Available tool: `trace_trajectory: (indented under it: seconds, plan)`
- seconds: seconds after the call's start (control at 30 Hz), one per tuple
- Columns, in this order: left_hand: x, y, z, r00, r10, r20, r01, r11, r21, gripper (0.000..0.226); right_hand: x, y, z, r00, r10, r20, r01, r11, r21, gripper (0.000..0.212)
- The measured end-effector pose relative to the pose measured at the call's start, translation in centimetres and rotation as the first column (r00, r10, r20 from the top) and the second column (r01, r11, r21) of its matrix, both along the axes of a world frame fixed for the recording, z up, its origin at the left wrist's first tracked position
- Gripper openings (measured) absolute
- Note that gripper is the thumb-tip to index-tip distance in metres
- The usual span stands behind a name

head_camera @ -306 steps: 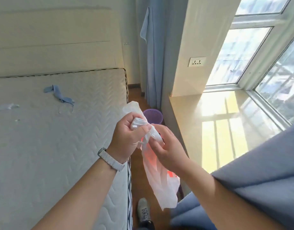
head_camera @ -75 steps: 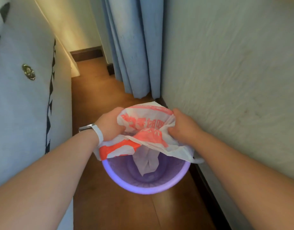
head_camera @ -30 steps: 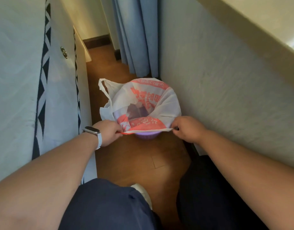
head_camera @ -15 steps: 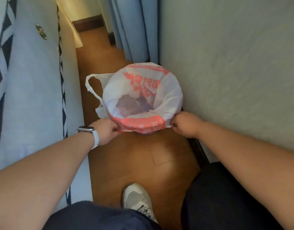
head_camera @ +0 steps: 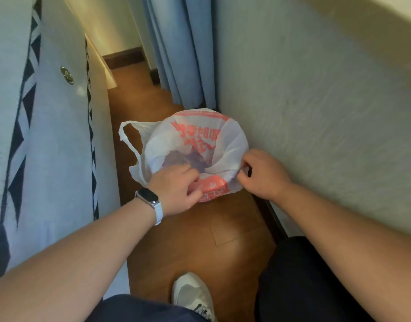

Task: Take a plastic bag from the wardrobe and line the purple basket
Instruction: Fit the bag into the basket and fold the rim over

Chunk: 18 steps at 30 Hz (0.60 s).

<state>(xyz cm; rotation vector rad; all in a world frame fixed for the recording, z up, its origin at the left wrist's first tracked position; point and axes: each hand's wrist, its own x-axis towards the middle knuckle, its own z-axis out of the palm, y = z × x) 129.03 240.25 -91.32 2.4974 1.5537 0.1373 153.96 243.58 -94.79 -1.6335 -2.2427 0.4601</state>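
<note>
Half a second on, left hand [head_camera: 176, 189] has slid from the bag's left corner to mid near edge, fingers curled round the red band of the plastic bag [head_camera: 223, 145]; right hand [head_camera: 263, 175] keeps pinching the film at the right rim. Bag lies draped over the purple basket [head_camera: 176, 160] on the floor [head_camera: 223, 228]; lining looks nearly done, edge still to seat. Basket rim fully covered, purple showing only through the film; left fingertips out of sight; handle loop [head_camera: 128, 140] hangs loose, far-edge fold impossible to judge
</note>
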Motion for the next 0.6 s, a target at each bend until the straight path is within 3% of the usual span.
trace_trajectory:
  seconds: [0.03, 0.1, 0.23, 0.33, 0.6]
  plan:
    - [1.0, 0.0, -0.1, 1.000, -0.012, 0.027, 0.012, 1.000, -0.001, 0.029, -0.1, 0.2, 0.0, 1.000, 0.005, -0.019, -0.005, 1.000, 0.018, 0.014]
    - [3.0, 0.4, -0.7, 0.997, -0.073, 0.029, 0.072, 0.997, 0.036, 0.029, -0.1, 0.5, -0.2, 0.999, 0.025, -0.027, -0.025, 1.000, 0.007, 0.034]
    - [5.7, 2.0, -2.1, 0.992, -0.098, -0.084, 0.105, 0.991, 0.083, 0.038, -0.1, 1.1, -0.8, 0.996, 0.082, 0.022, -0.081, 0.996, -0.031, 0.053]
    - [7.1, 2.2, -3.0, 0.986, -0.076, -0.146, 0.087, 0.994, 0.068, 0.043, -0.1, 1.5, -1.2, 0.998, 0.064, 0.027, -0.063, 0.997, -0.053, 0.052]
    - [5.4, 3.6, -2.8, 0.983, -0.094, -0.160, 0.134, 0.958, 0.255, 0.041, -1.1, 2.4, -1.7, 0.996, 0.091, -0.013, -0.091, 0.995, 0.034, 0.045]
